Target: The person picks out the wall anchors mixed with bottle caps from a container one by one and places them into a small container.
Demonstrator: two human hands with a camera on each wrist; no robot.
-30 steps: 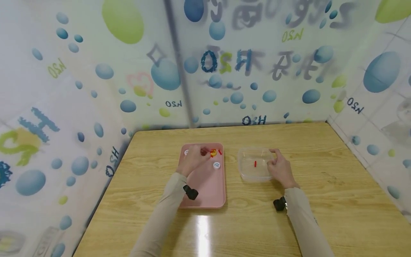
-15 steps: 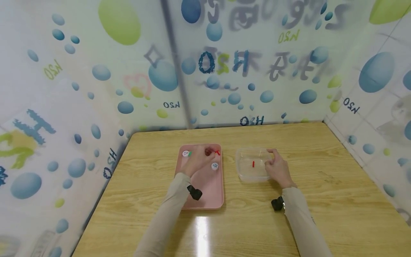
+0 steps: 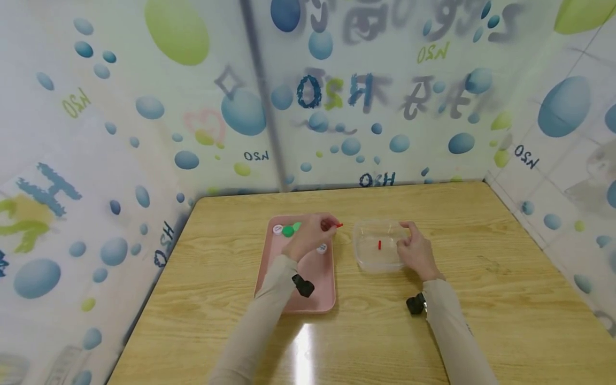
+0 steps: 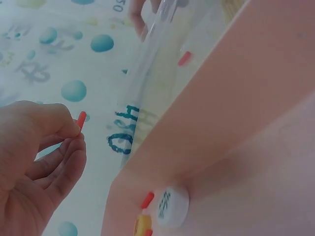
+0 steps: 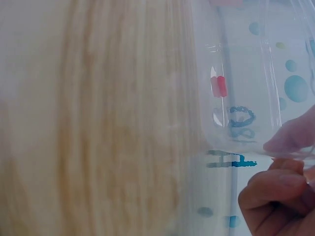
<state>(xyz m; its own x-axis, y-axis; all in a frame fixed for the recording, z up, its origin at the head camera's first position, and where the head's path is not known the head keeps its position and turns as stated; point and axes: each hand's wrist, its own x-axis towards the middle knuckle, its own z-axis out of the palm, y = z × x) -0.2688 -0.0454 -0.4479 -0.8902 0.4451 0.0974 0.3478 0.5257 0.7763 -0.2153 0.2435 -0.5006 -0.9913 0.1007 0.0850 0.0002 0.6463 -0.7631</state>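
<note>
My left hand (image 3: 310,234) pinches a small red stick-like piece (image 4: 82,120) between thumb and forefinger, above the right rim of a pink tray (image 3: 315,297). In the left wrist view, another red piece (image 4: 147,199), a yellow-and-red item (image 4: 142,224) and a white bottle cap (image 4: 173,206) lie in the tray. The head view shows a green cap (image 3: 287,231) and a second white cap (image 3: 277,229) there too. With its thumb inside the wall, my right hand (image 3: 417,252) grips the right side of a clear plastic container (image 3: 358,258). One red piece (image 5: 221,86) lies in it.
Tray and container stand side by side on a wooden table (image 3: 385,331), a narrow gap between them. Behind the table rises a wall covering (image 3: 332,160) printed with blue and green dots. Similar coverings flank both sides.
My left hand has picked up a red piece from the tray's far right corner and moved right with it, uncovering green caps. The right hand keeps its hold on the container.
</note>
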